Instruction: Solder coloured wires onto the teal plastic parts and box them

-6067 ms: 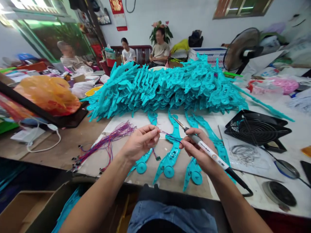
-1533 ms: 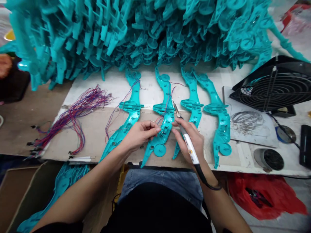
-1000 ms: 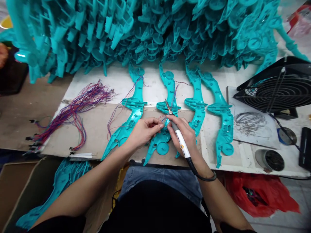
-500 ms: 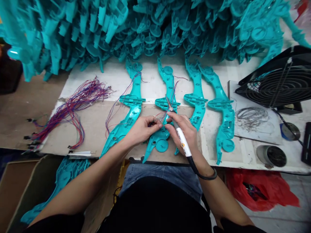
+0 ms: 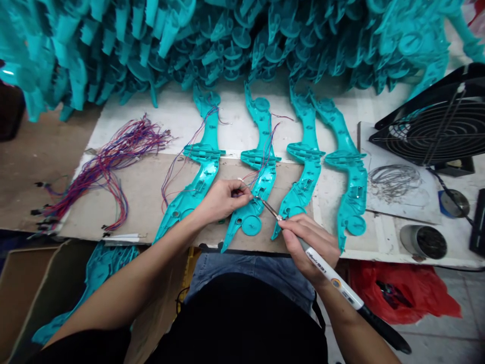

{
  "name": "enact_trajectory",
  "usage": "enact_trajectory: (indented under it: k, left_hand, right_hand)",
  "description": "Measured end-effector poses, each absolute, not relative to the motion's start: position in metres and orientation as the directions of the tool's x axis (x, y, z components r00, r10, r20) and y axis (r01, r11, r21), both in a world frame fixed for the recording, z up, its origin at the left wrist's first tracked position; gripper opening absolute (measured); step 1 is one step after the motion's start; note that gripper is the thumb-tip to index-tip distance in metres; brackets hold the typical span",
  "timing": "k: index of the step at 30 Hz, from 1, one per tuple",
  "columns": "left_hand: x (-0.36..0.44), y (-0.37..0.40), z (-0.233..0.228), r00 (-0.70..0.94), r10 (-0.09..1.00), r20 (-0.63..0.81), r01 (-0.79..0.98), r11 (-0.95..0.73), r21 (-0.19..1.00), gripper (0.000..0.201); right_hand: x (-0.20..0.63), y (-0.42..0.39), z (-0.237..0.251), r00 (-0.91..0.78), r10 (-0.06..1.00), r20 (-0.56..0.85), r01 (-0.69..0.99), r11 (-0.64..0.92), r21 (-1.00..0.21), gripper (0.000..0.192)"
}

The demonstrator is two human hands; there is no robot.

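Several teal plastic shells lie side by side on the bench. My left hand [image 5: 223, 198] pinches thin red and blue wires [image 5: 261, 156] against the second shell [image 5: 261, 177]. My right hand [image 5: 310, 245] grips a white soldering iron [image 5: 333, 280], whose metal tip touches the shell right beside my left fingertips. Its black cable runs off past my right wrist. Another wired shell [image 5: 199, 177] lies to the left, and two more shells [image 5: 329, 162] lie to the right.
A big heap of teal shells [image 5: 235, 40] fills the back of the bench. A bundle of red and blue wires [image 5: 109, 167] lies left. On the right are a black fan [image 5: 435, 126], coiled solder wire [image 5: 394, 177] and a round tin [image 5: 422, 241]. Cardboard boxes [image 5: 34, 293] stand below left.
My right hand has drawn back toward me and turned the iron, so its tip now points up-left onto the shell beside my left fingers. Earlier it pointed away from me.
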State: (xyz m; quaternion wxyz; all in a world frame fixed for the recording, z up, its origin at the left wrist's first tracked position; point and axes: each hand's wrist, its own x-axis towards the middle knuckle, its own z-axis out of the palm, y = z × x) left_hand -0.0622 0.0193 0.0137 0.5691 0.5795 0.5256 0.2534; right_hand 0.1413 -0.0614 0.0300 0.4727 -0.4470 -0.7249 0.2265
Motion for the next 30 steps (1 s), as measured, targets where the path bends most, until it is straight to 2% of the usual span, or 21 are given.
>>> enact_trajectory:
  k: [6,15,26,30]
  left_hand:
    - [-0.063,0.020,0.013,0.319,0.902,-0.291,0.333,0.180,0.925,0.020]
    - [-0.062,0.020,0.015,0.324,0.900,-0.291,0.333,0.180,0.926,0.020]
    - [-0.061,0.021,0.017,0.319,0.891,-0.324,0.311,0.225,0.923,0.014]
    - [-0.061,0.022,0.017,0.334,0.891,-0.308,0.303,0.208,0.930,0.013]
  right_hand:
    - [0.140,-0.057,0.030,-0.218,0.846,0.486,0.435,0.530,-0.728,0.025]
    - [0.141,-0.056,0.028,-0.229,0.845,0.484,0.453,0.533,-0.715,0.023]
    - [0.141,-0.040,0.029,-0.106,0.857,0.505,0.475,0.490,-0.731,0.024]
    - [0.128,-0.014,0.025,-0.177,0.865,0.470,0.576,0.478,-0.663,0.027]
